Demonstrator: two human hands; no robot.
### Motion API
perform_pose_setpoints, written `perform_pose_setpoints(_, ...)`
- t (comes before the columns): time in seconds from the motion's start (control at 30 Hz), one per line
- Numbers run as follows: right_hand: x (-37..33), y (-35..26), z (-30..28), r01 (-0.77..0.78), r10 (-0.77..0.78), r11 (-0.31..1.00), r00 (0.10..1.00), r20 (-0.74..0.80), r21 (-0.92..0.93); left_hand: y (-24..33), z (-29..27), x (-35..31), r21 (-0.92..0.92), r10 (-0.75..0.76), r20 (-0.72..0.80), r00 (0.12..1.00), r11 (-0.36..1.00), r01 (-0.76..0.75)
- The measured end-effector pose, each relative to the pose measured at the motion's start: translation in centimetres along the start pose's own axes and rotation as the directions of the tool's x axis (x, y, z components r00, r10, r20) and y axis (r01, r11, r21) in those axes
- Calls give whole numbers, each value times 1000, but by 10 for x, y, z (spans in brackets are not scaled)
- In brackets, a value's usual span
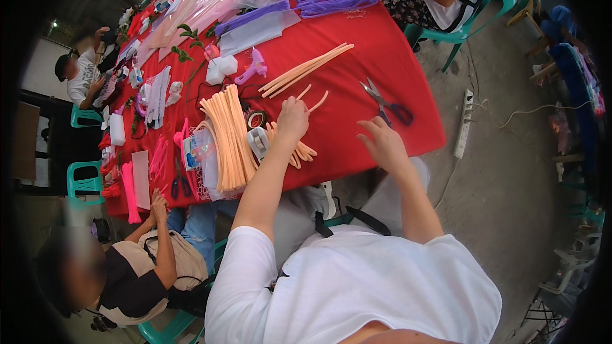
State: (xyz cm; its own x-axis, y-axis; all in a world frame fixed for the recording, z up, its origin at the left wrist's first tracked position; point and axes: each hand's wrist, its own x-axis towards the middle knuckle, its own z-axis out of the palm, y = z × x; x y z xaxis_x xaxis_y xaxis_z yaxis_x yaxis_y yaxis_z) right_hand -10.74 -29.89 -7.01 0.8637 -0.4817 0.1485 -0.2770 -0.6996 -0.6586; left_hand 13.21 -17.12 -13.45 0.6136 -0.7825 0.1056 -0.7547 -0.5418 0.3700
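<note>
Left of scissors (381, 100): left hand (294, 119), grip snug on peach stems (320, 103) | just nearside: right hand (385, 144), grip loose, looks empty from here | prolly picking stems; next needs both hands imo

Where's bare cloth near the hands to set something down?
The red cloth is bare between the purple bundles and the scissors, right of the loose peach stems. A smaller patch lies between the left hand and right hand. It's crowded leftward: thick peach bundle beside the left hand, pink strips beyond.
</note>
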Motion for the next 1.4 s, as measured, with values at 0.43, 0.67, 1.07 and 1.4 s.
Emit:
perform_pose_setpoints(0.43, 26, -54, -11, -77, 281, 190, 959, 21, 979, 109, -117, -76, -675, 147, -68, 987, 721, -154)
perform_pose_setpoints(0.67, 6, -70, -30, -69, 299, 128, 954, 28, 989, 125, -147, -134, -472, 242, -454, 857, 751, -462)
perform_pose_setpoints(1.07, -32, -118, -43, -4, -82, 556, 995, 60, 831, 132, -169, -156, -924, -66, -295, 953, 272, -268)
perform_pose_setpoints(1.4, -53, -155, -60, 285, -303, 838, 952, -38, 465, 132, -180, -167, -923, -45, -295, 954, 272, -273)
